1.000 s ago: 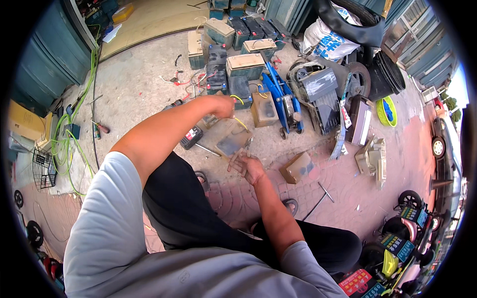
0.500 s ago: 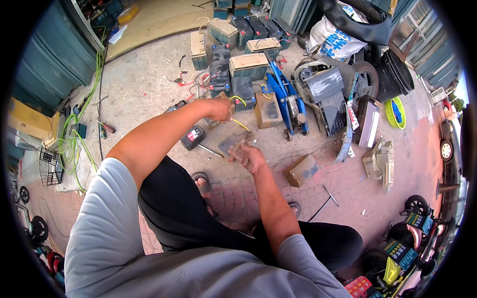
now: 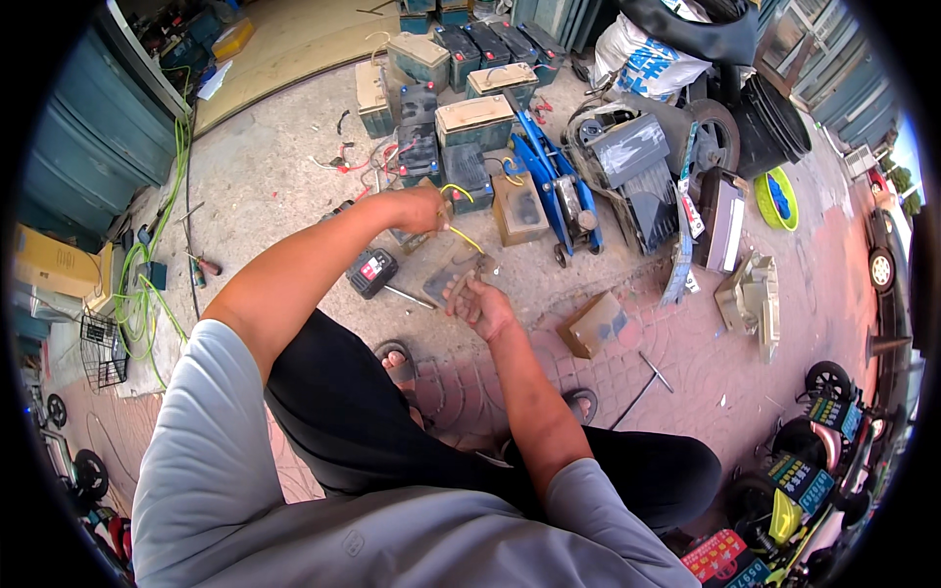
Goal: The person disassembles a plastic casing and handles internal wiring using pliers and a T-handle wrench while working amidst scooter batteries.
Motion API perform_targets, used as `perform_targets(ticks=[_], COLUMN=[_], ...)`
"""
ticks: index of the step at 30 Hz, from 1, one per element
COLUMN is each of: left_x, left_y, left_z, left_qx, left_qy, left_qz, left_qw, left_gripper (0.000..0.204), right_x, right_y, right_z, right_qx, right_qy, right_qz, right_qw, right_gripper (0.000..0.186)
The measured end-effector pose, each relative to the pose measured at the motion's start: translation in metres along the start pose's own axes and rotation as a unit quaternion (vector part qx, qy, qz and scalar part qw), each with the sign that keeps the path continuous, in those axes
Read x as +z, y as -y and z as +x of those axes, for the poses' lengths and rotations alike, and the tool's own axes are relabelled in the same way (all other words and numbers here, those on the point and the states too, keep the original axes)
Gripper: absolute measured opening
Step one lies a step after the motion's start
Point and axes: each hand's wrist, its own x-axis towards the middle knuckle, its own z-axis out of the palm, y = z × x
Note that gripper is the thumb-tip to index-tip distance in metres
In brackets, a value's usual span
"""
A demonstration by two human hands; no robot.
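My left hand [image 3: 421, 209] is closed, its fingers curled downward around a yellow wire [image 3: 465, 238]. Yellow lengths show on both sides of it, one reaching a dark battery [image 3: 466, 174] and the other running toward my right hand. My right hand [image 3: 482, 308] rests with fingers bent but apart at the near edge of a dusty battery [image 3: 443, 281]. Nothing shows clearly between those fingers. Beside this battery lie a power tool's battery pack [image 3: 372, 272] and a metal rod [image 3: 410, 297]. My left forearm and hand partly cover what lies underneath.
Several batteries [image 3: 474, 120] stand in rows ahead. A blue floor jack [image 3: 559, 186] sits to their right, before dark plastic parts [image 3: 637, 157]. A tan battery [image 3: 591, 325] and a T-handled tool [image 3: 642, 390] lie on the right paving. Green cable [image 3: 147, 284] coils at left.
The view has shifted slightly, so the surroundings sit a little further left and higher. Both hands keep nearly the same places, with the right fingers slightly moved at the battery's edge.
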Motion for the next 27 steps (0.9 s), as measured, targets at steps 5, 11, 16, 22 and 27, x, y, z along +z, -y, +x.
perform_targets(ticks=[5,11,16,22,27], left_x=[-0.001,0.000,-0.001,0.009,0.009], left_y=[0.001,0.002,-0.002,0.007,0.002], left_z=[-0.003,-0.008,-0.004,0.002,0.002], left_qx=[-0.001,0.035,0.037,0.051,0.023], left_qy=[0.012,0.010,0.037,0.028,0.022], left_qz=[-0.008,-0.006,-0.004,-0.021,0.035], left_qw=[1.000,0.999,0.999,0.998,0.999], left_gripper=[0.035,0.036,0.037,0.034,0.034], right_x=[-0.002,0.044,0.019,0.012,0.004], right_y=[-0.004,0.010,0.007,0.006,0.024], right_z=[0.001,-0.021,-0.003,0.002,-0.008], right_qx=[-0.011,0.050,0.035,0.028,-0.082], right_qy=[0.009,-0.078,-0.080,-0.109,-0.226], right_qz=[-0.048,0.060,0.028,-0.110,-0.525], right_qw=[0.999,0.994,0.996,0.987,0.816], right_gripper=[0.035,0.034,0.035,0.041,0.046])
